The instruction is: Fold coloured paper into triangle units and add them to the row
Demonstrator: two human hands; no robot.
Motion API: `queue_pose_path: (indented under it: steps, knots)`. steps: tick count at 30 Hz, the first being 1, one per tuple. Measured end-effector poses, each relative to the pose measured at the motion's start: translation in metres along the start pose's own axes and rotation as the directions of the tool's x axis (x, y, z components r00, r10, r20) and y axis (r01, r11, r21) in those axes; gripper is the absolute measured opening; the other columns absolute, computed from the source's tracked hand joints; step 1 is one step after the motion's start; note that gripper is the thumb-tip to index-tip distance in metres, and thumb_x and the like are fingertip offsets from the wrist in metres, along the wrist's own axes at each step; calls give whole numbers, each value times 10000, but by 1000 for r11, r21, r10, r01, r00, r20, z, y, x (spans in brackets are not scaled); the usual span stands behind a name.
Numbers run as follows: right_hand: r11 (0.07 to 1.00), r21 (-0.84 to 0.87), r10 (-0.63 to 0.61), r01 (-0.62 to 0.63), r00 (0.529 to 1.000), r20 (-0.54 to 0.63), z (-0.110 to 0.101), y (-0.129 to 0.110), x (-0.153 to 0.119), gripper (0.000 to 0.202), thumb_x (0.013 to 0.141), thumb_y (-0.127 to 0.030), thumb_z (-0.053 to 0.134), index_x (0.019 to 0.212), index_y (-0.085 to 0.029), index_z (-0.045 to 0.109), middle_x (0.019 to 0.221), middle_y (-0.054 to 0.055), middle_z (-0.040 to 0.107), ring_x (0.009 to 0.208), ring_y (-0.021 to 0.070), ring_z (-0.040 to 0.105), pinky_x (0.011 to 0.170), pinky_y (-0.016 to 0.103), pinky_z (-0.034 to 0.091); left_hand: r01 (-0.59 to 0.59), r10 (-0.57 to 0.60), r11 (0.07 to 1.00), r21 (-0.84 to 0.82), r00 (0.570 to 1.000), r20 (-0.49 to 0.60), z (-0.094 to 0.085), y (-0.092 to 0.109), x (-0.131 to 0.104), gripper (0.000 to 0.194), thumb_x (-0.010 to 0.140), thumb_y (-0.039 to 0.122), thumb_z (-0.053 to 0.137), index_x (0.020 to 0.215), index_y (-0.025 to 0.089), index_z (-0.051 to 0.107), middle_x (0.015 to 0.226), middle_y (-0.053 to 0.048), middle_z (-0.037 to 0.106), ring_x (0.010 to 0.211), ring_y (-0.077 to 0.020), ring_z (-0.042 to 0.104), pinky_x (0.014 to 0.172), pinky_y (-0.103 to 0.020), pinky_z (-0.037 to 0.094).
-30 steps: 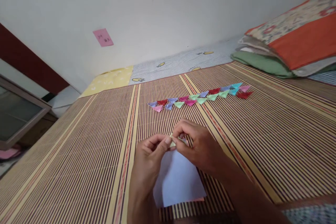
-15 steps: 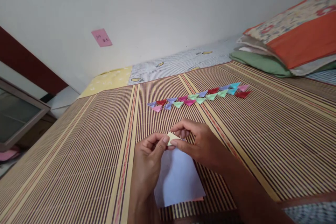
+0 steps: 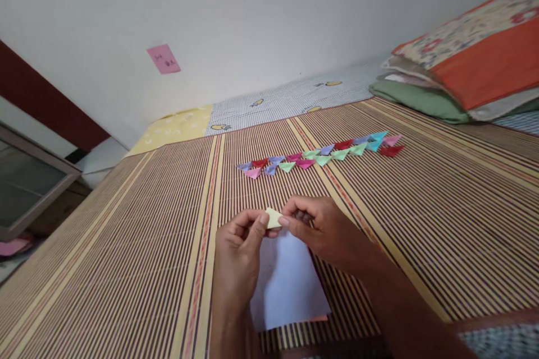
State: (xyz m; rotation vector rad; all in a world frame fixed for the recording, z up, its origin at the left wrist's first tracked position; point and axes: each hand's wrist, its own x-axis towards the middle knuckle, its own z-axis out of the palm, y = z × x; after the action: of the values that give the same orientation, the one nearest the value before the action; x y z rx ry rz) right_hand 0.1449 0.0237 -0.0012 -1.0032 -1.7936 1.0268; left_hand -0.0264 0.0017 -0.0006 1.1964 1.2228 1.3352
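Note:
Between my two hands is a small pale-yellow folded piece of paper (image 3: 273,217). My left hand (image 3: 242,241) pinches its left side between thumb and fingers. At the right corner, my right hand (image 3: 314,227) grips it with thumb and forefinger, the other fingers curled. Below them a sheet of bluish-white paper (image 3: 290,286) lies on the striped mat (image 3: 138,258), an orange edge (image 3: 319,318) peeking out underneath. Beyond my hands, several small folded paper triangles (image 3: 305,163) in red, pink, green, purple and blue stand in two slanting rows.
A stack of folded bedding (image 3: 490,70) with an orange band sits at the far right. Patterned cloth (image 3: 273,106) runs along the white wall, where a pink note (image 3: 164,59) is stuck. A glass-fronted cabinet (image 3: 29,179) stands off the mat's left edge.
My right hand has shifted slightly right and down, its forefinger now closed at the yellow paper's corner. More of the paper's face shows. The rows of triangles stay put.

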Motion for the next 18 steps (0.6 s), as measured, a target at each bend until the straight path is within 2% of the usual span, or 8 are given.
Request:
queue_pose_path:
  steps: [4, 10, 13, 16, 18]
  knots:
    - [1000, 17, 17, -18, 999, 31, -1, 1, 0, 221, 958, -280, 567, 790, -170, 657, 672, -24, 582, 605, 118, 480, 538, 261, 334, 10, -11, 1000, -19, 999, -35, 0, -1, 0, 132, 874, 289, 727, 862, 163, 765, 739, -20, 751, 679, -138, 682, 685, -234, 547]
    - [999, -33, 0, 0, 1000, -3, -2, 3, -1, 219, 950, -253, 573, 756, -175, 638, 647, -32, 566, 585, 114, 469, 532, 256, 329, -17, 17, 999, 27, 1000, -15, 3, 2, 2, 141, 870, 277, 713, 811, 151, 739, 675, -24, 730, 610, -139, 663, 633, -242, 552]
    - [1000, -5, -23, 23, 1000, -2, -1, 1, 1, 181, 961, -271, 572, 819, -179, 636, 684, -30, 584, 615, 118, 508, 561, 250, 368, -45, 42, 996, 83, 999, 33, 5, 5, 0, 157, 887, 279, 696, 801, 154, 735, 667, -26, 721, 607, -137, 655, 614, -237, 537]
    - [996, 43, -72, 76, 993, -96, 2, -3, 3, 154, 953, -278, 595, 849, -177, 646, 727, -18, 608, 658, 130, 550, 609, 258, 417, -68, 60, 993, 99, 995, 84, 9, 7, -2, 171, 905, 282, 677, 812, 155, 743, 685, -33, 725, 615, -129, 645, 606, -229, 525]
    - [993, 17, -113, 118, 977, -181, 5, -4, 4, 159, 940, -248, 603, 801, -180, 639, 711, -19, 598, 644, 131, 545, 609, 263, 418, -62, 58, 997, 54, 995, 75, 13, 7, -3, 153, 889, 276, 698, 802, 155, 737, 701, -36, 730, 627, -125, 646, 614, -224, 530]
